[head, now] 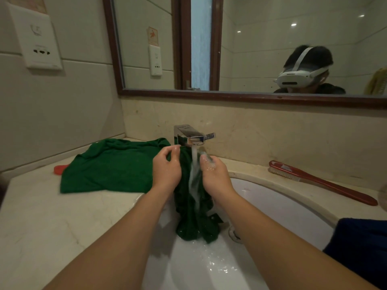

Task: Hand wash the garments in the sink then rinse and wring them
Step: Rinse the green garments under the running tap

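Head view shows the green garment [109, 166] half spread on the desk [41, 216] to the left and half gathered over the sink [282, 206], under the water [194, 158] running from the tap [188, 136]. The left hand [166, 170] pinches a bunched fold just beside the stream. The right hand [215, 174], wet, looks curled round the cloth on the stream's other side, though its fingertips are partly hidden.

The fabric is soft and limp. The soaked part likely hangs heavy and slippery, so a full-fisted hold on the gathered rope of cloth should serve better than a fingertip pinch.

The long axis of that wet length runs from the tap down toward the drain, and the dry half trails off left and back across the desk.
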Tool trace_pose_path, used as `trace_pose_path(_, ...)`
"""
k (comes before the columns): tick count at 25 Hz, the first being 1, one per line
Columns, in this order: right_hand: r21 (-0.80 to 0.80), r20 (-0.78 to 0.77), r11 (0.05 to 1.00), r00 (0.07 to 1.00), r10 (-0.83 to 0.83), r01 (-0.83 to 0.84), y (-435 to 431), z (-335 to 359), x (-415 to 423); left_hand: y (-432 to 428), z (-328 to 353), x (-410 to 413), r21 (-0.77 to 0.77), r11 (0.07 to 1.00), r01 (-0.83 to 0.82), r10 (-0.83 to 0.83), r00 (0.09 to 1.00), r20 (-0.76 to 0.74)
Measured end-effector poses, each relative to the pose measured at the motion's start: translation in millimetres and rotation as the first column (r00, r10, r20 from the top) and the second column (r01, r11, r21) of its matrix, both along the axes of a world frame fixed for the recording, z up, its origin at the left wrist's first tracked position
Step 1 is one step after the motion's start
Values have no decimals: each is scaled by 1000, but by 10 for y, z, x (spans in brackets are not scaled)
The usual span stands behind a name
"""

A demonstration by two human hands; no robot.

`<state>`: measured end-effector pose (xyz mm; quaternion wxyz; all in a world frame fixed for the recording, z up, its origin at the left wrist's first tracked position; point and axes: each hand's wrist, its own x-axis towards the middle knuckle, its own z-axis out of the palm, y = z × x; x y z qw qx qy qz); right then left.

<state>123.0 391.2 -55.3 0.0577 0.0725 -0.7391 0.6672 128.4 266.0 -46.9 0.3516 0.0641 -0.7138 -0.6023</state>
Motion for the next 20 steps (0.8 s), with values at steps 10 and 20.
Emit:
trace_pose_path(10,-45,43,994,995,-93,95,116,-43,-92,305,-44,59,316,921,227,-287,945,155)
trace_pose_path(20,5,99,999,994,-35,35,83,-205,32,272,-91,141,131,989,68,-94,974,204)
